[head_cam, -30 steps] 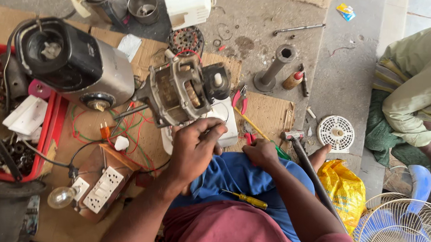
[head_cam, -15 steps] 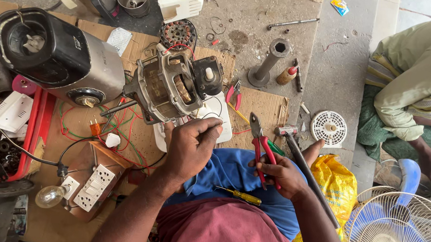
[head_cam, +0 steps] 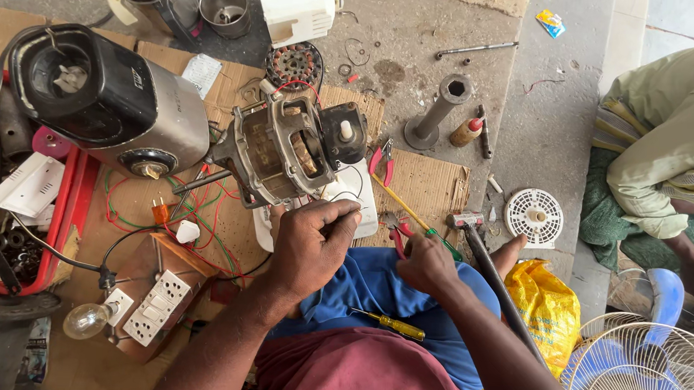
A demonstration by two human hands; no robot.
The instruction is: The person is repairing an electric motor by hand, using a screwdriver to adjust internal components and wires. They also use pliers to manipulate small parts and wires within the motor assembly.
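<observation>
I find the left hand [head_cam: 311, 244] closed, fingertips pinched together at the lower edge of the open electric motor [head_cam: 291, 147], which sits tilted on the cardboard sheet [head_cam: 432, 179] spread over the concrete floor [head_cam: 550, 110]. Whether those fingers grip a wire lead or only press against the frame I cannot tell; the knuckles hide the contact. The right hand [head_cam: 429, 263] is clamped around the red-handled pliers [head_cam: 398, 234], low over the blue-clothed knee, with the jaws of the tool pointing toward the motor.

In my judgement the work in hand goes best if the left hand keeps the motor frame steady against the cardboard while the pliers come in from the right, under the white plastic base [head_cam: 359, 191], so the tool meets the pinched point squarely and does not lever against the windings.

Room is tight. The blender base [head_cam: 112, 102] lies just beside the motor on its left, and red and green wires [head_cam: 208, 213] loop across the cardboard below it, near the socket board [head_cam: 155, 307] and the bulb [head_cam: 87, 320]. To the right, a yellow-and-green screwdriver [head_cam: 415, 217] and a hammer [head_cam: 487, 261] lie close to the right hand, the hammer handle running past the forearm. A second pair of red pliers [head_cam: 383, 159] rests just beyond the motor. The freest approach is the bare cardboard between motor and hammer. Another person's sleeve [head_cam: 656, 152] stays well apart at the right edge.
</observation>
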